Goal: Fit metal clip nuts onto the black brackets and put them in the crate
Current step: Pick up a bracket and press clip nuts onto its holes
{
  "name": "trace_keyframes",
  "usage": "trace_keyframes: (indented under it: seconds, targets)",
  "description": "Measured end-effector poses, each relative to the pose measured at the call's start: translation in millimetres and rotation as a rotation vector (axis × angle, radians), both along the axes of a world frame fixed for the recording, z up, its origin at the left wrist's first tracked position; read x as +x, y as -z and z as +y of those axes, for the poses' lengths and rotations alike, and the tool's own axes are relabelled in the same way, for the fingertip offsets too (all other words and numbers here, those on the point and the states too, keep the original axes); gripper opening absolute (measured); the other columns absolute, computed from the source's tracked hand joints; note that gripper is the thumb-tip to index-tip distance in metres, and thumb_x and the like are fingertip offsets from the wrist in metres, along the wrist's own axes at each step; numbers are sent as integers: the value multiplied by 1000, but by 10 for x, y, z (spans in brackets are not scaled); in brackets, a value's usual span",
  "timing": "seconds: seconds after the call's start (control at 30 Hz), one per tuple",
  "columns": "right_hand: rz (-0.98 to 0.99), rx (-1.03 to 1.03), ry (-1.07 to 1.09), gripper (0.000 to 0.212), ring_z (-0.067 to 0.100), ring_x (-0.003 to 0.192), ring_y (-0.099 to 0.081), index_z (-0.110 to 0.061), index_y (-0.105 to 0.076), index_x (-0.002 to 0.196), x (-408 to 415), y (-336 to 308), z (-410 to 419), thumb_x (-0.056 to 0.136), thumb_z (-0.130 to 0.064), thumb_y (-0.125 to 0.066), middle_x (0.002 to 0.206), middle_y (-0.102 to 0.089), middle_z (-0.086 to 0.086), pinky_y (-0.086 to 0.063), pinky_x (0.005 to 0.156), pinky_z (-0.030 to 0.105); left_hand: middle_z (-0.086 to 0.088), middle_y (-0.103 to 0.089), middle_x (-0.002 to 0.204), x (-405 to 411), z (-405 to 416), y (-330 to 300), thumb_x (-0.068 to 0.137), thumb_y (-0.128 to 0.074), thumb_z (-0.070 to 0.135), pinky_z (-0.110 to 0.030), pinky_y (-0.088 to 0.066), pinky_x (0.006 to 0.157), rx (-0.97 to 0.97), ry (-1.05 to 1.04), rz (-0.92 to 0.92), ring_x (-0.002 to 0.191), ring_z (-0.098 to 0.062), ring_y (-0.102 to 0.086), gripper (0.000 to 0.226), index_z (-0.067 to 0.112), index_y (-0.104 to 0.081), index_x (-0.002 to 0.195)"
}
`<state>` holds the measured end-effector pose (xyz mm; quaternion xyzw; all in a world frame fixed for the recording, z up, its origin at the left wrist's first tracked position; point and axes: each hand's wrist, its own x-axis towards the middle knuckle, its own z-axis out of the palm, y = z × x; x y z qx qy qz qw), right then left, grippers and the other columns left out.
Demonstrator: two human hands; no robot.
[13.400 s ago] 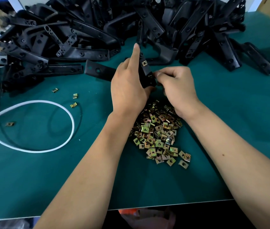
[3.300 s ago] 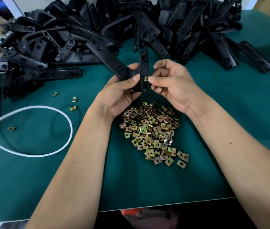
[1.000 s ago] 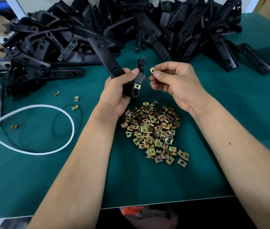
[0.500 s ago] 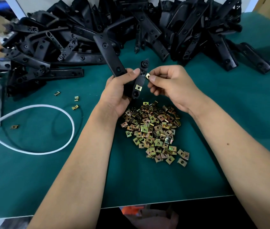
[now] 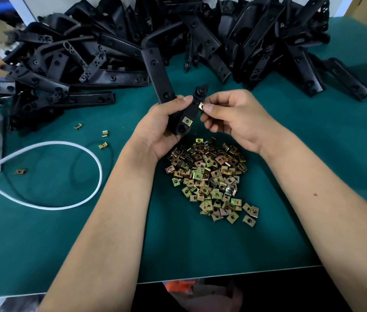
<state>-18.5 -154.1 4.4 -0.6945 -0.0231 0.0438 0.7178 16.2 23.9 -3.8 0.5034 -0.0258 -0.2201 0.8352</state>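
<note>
- Head view, hands: left hand grips a black bracket at frame centre, thumb across its upper face; long arm rises toward 11 o'clock, short arm toward 1 o'clock.
- Head view, right hand: thumb and forefinger pinch one clip nut, which touches the right edge of the short arm.
- Head view, fitted work: one fitted nut already sits lower on the same arm, near the end hole.
- Head view, stock: nut pile lies on the green mat at 6 o'clock of the hands; bracket heap runs across 12 o'clock; a few stray nuts and a white cable sit at 9 o'clock. No crate is in view.
- Judgement, step in hand: seating the second nut. Recommend holding the bracket firm, presenting the nut's open side square to the edge, pushing straight until its thread lines up with the arm's hole. A skewed entry could jam or spring off.
</note>
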Motion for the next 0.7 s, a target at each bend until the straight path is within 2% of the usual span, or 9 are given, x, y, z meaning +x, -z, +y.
trace_keyframes:
  seconds: [0.1, 0.2, 0.43, 0.57, 0.7]
  targets:
    - [53, 128, 20, 12, 13, 66, -68, -5, -69, 93, 9, -8, -3, 99, 0, -61, 75, -72, 7, -54, 58, 19, -5, -69, 88, 13, 3, 2, 90, -70, 12, -27, -58, 66, 1, 26, -9, 77, -18, -71, 9, 13, -61, 88]
    - [79, 193, 55, 12, 12, 65, -66, -4, -69, 92, 15, -1, 22, 99, 0, -61, 73, -71, 6, -53, 58, 19, -3, -68, 88, 12, 4, -1, 93, -69, 12, -27, -56, 63, 16, 32, -20, 77, -17, -70, 15, 17, -58, 84]
    - [82, 167, 107, 12, 8, 60, -61, -4, -69, 94, 7, 10, 81, 101, -1, -60, 69, -68, 3, -50, 54, 16, 1, -65, 80, 11, -9, 4, 95, -68, 10, -25, -53, 56, 49, 0, -26, 72, -15, -68, 25, 21, -53, 78]
    - [76, 106, 117, 12, 7, 58, -59, -5, -69, 92, 0, 9, 94, 100, -2, -61, 66, -67, 0, -47, 52, 16, -1, -67, 82, 34, -6, 33, 93, -69, 9, -29, -55, 60, 65, 5, -39, 79, -20, -68, 24, 21, -55, 77]
    - [74, 170, 136, 7, 8, 58, -59, -4, -71, 96, 8, 17, 107, 98, -4, -65, 68, -68, 1, -46, 51, 17, -1, -69, 85, 37, -5, 43, 93, -70, 13, -27, -55, 61, 34, 13, -38, 77, -17, -69, 22, 21, -55, 80]
